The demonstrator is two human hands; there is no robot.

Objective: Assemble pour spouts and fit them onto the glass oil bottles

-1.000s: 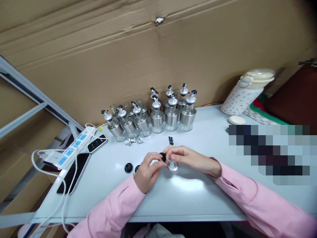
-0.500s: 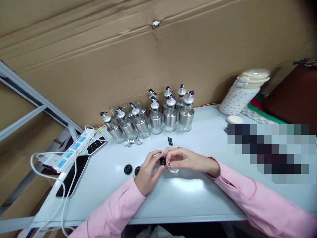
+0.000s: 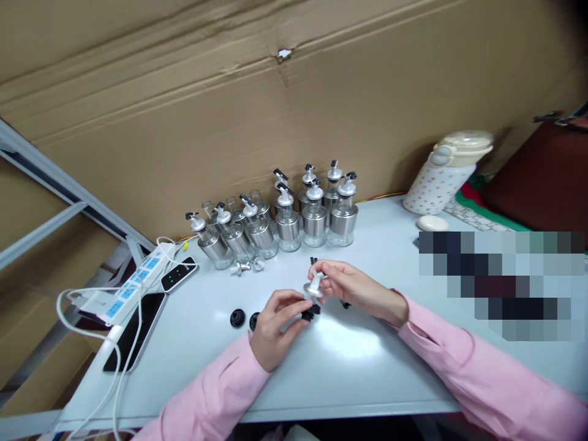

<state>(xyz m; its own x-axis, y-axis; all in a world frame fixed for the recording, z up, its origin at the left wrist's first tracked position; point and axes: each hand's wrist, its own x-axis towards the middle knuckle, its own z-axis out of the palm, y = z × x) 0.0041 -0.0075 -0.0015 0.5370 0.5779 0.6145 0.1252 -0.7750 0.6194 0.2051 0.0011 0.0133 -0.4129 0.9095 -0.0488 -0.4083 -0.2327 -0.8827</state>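
Observation:
My left hand (image 3: 277, 327) pinches a black ribbed rubber stopper (image 3: 311, 310) between thumb and fingers. Just above it, my right hand (image 3: 356, 286) holds a silver pour spout (image 3: 313, 288) by its upper part, the round flange facing down. Stopper and spout are very close; whether they touch I cannot tell. Left of my left hand lie two more black stoppers (image 3: 237, 318), one partly covered by the hand. A small black piece (image 3: 345, 304) shows under my right hand. Black clips (image 3: 313, 261) lie behind it, partly hidden.
Several glass bottles with steel bands (image 3: 288, 229) stand at the back, most topped with spouts. Two loose spouts (image 3: 240, 268) lie before them. At left are a power strip (image 3: 142, 275), cables and a phone (image 3: 138, 331). A dotted flask (image 3: 443, 177) stands right.
My right hand has lifted the silver spout from low beside the stopper and turned it upright. The black stopper in my left hand is now tilted sideways, slightly lower.

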